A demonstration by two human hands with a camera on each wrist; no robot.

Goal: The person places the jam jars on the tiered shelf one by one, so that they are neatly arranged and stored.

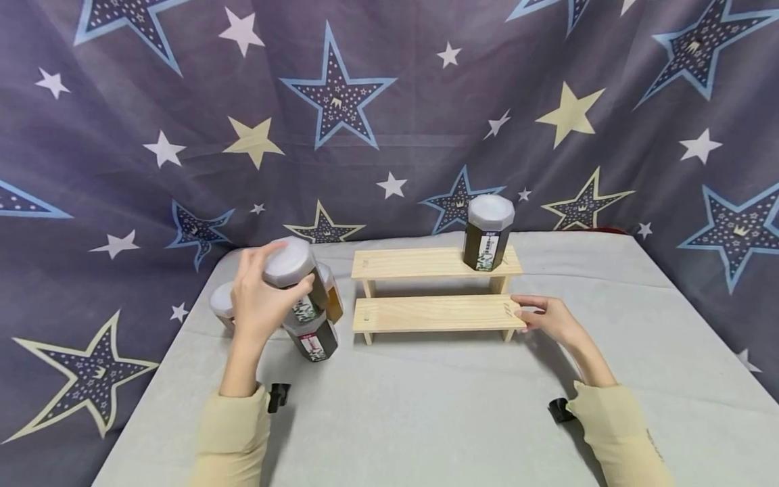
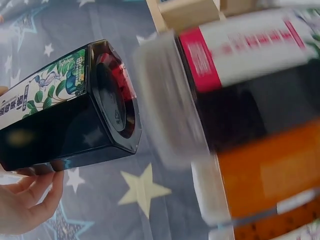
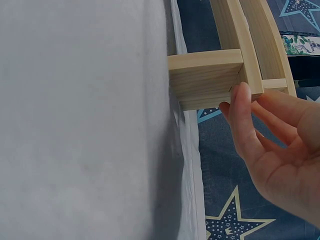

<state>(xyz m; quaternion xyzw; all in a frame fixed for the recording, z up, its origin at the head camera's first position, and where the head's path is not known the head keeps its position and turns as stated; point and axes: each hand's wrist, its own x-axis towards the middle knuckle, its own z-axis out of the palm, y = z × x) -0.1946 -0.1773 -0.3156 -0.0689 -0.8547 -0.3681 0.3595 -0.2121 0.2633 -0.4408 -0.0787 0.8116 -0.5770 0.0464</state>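
Observation:
My left hand (image 1: 258, 294) grips a dark jar (image 1: 291, 262) with a frosted lid, fingers and thumb around its upper part. In the left wrist view this dark jar (image 2: 55, 112) shows its recessed base, raised off the table. Below it stands another dark jar (image 1: 318, 343) with a red-and-white label, overlapped by the held one. My right hand (image 1: 550, 319) pinches the right end of the lower step (image 1: 432, 314) of a two-step wooden rack. Seen from the right wrist, the thumb (image 3: 242, 97) presses the board's edge, fingers on its other side.
A dark jar (image 1: 488, 233) stands at the right end of the upper step (image 1: 408, 262). An amber jar (image 1: 333, 297) sits behind the left-hand jars. Another lidded jar (image 1: 222, 302) is partly hidden by the left hand. A starry curtain (image 1: 402, 122) hangs behind the cloth-covered table (image 1: 420, 412).

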